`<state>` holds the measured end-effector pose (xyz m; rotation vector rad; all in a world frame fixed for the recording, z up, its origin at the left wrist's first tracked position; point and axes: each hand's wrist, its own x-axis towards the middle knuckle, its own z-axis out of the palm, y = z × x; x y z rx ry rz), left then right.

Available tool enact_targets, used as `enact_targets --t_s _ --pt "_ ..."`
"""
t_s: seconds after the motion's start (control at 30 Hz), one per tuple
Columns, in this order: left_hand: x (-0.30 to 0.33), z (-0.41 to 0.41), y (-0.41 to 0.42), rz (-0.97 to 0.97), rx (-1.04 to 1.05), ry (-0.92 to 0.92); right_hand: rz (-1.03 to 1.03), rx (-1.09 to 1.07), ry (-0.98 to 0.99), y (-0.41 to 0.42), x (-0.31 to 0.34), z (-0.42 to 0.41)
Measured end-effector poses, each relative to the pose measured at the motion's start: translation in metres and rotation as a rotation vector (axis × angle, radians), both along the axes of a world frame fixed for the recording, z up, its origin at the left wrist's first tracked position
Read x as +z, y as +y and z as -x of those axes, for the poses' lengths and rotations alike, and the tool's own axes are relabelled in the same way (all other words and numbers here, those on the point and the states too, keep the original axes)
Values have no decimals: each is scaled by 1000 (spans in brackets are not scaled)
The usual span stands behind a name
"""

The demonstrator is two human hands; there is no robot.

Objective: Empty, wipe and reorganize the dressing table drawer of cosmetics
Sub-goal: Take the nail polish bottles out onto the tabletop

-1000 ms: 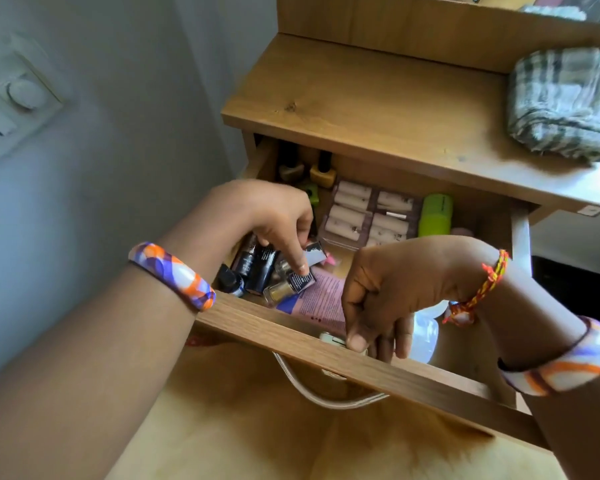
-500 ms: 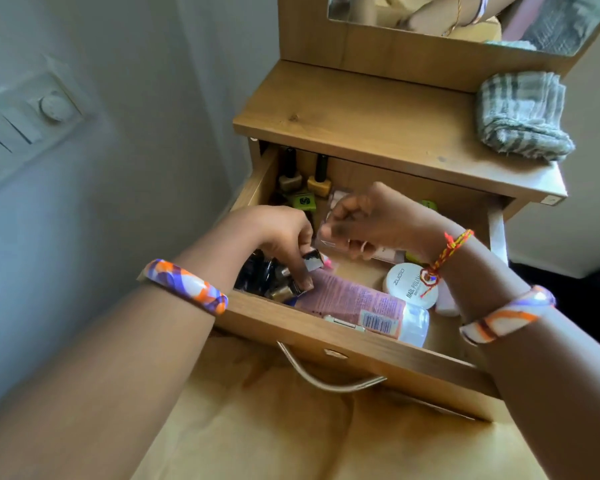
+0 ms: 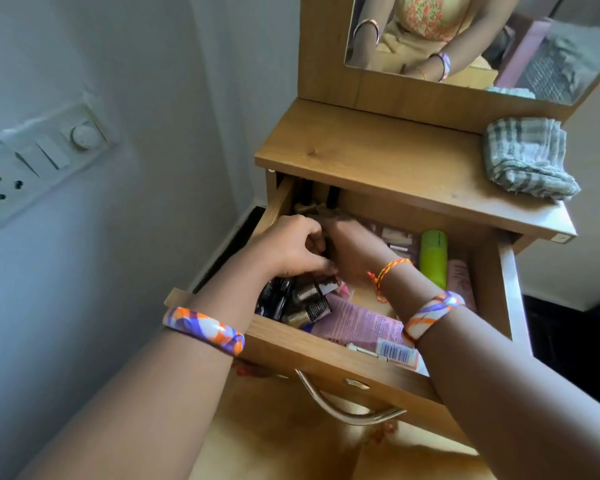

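Both hands deep in the open drawer (image 3: 329, 358) of cosmetics.

From the head view, the left hand (image 3: 291, 249) and right hand (image 3: 352, 249) meet, fingers curled, at the drawer's back left over small bottles (image 3: 305, 303); I cannot tell what either grips. A pink tube (image 3: 357, 323) lies in front, a green container (image 3: 433, 258) to the right, a folded cloth (image 3: 529, 157) on the tabletop.

The wooden drawer (image 3: 329, 355) stands pulled out, its curved metal handle (image 3: 347, 408) on the front. Small dark bottles (image 3: 302, 303) lie heaped in its front left corner. A pink tube (image 3: 357, 327) lies flat along the front edge. A green container (image 3: 433, 258) lies near the right side, a pale palette (image 3: 397, 239) toward the back.
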<state>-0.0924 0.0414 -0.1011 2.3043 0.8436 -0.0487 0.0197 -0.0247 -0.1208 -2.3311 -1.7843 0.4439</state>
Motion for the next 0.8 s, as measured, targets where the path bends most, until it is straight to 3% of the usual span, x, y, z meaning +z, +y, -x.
enact_targets --t_s 0.27,0.47,0.8 --pt "8 -27 17 -222 263 -98 69 30 119 -1 -13 3" --pt "1 -36 7 -294 159 41 51 -8 150 4 -13 1" --pt "-3 -30 6 -343 144 -24 43 -41 94 5 -23 0"
